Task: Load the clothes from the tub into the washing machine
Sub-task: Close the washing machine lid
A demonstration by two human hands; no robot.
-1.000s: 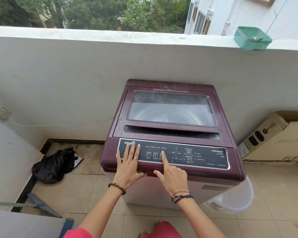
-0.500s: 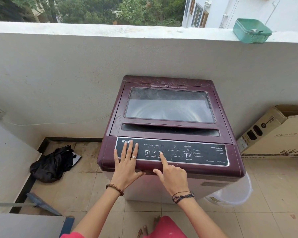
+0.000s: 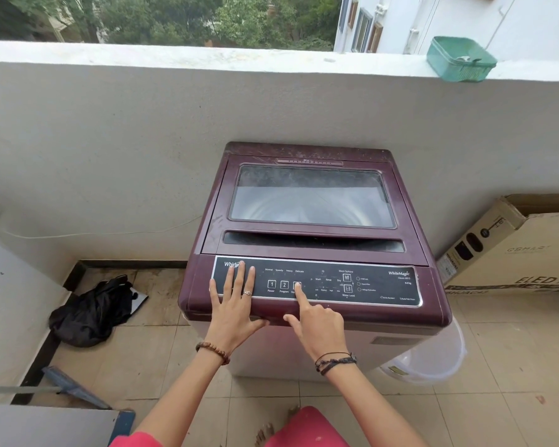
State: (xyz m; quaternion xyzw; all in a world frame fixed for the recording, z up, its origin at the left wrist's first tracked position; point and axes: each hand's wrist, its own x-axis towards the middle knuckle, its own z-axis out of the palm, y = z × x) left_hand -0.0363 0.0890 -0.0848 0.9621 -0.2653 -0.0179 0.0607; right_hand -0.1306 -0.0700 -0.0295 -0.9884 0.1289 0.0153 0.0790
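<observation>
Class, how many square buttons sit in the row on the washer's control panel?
3: Power on the left, Program in the middle, and a third under the right hand's index fingertip.

Soft, even daylight comes from the open sky at 12 o'clock, bright with only faint shadows. The washer lid [image 3: 312, 196] window shows pale glare. Wide-angle bending curves the wall [image 3: 142, 140] toward the edges; focus stays sharp.

tub [image 3: 433, 359]: mostly hidden behind washing machine [image 3: 307, 250] | drum contents: unreadable through glass lid [image 3: 310, 198] | cardboard box [image 3: 513, 246]: cut off at right edge
</observation>
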